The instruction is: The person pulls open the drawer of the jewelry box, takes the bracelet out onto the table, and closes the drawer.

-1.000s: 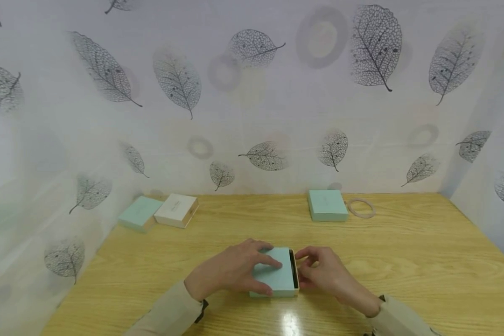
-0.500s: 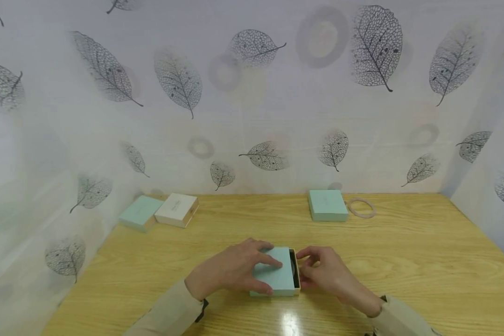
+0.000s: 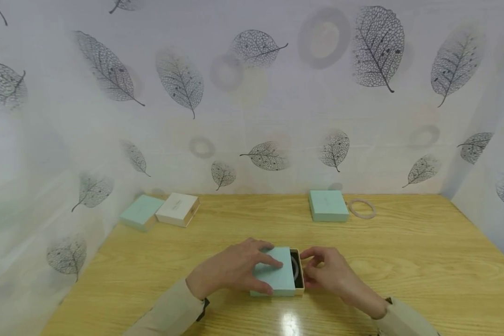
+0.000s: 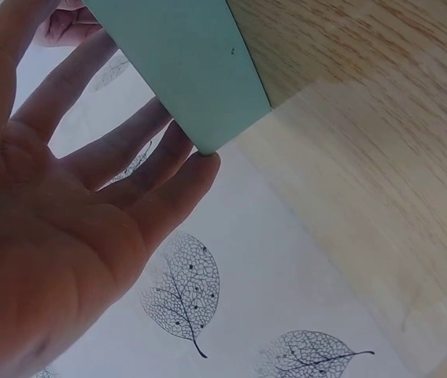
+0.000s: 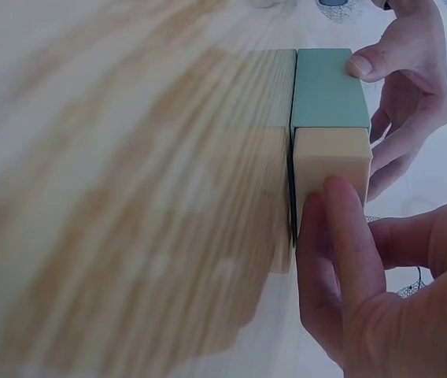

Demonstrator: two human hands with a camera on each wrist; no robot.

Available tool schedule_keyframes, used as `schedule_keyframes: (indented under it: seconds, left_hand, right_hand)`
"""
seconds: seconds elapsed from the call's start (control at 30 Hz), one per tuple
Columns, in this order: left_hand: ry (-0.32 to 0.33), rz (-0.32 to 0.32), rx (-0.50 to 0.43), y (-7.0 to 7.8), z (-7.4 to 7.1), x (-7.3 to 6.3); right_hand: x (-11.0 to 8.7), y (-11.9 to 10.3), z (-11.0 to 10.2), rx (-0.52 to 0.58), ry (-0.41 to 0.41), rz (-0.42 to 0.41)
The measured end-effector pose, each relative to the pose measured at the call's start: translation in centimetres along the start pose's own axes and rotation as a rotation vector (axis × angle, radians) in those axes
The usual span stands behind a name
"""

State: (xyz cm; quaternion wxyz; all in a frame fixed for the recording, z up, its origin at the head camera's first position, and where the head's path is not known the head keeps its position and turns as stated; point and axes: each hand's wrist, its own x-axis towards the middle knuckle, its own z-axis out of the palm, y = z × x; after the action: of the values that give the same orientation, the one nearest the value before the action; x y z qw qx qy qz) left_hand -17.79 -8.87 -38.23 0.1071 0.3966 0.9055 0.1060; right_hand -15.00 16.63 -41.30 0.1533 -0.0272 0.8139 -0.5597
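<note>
Where both hands are meeting, head view: the left hand [image 3: 235,268] is spreading wide over the teal sleeve [image 3: 283,275], gripping it with the thumb on its near side, index finger lying on top; the right hand [image 3: 329,275], fingers curled, is pinching the end of the cream tray [image 3: 299,292], which is sticking partly out, a pale ring [image 3: 296,268] partly showing inside.
Beyond the hands: a teal box [image 3: 329,205] and a pinkish ring [image 3: 363,217] are lying ahead of the right hand; a cream box [image 3: 178,209] and another teal box [image 3: 142,212] are lying ahead and left of the left hand.
Left fingers, left wrist view: one fingertip is touching a sleeve corner.
Right fingers, right wrist view: one tip is pressing against the tray's wall.
Tray step: the hands are apparently opening the sleeve; the next move is probably calling for a steady rightward pull, the left hand anchoring.
</note>
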Motion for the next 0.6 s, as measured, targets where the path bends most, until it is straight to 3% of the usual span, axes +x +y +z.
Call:
schedule_keyframes:
  seconds: [0.6]
  left_hand:
    - [-0.004, -0.006, 0.005, -0.11, 0.09, 0.14]
  right_hand:
    - [0.05, -0.14, -0.11, 0.006, -0.013, 0.023]
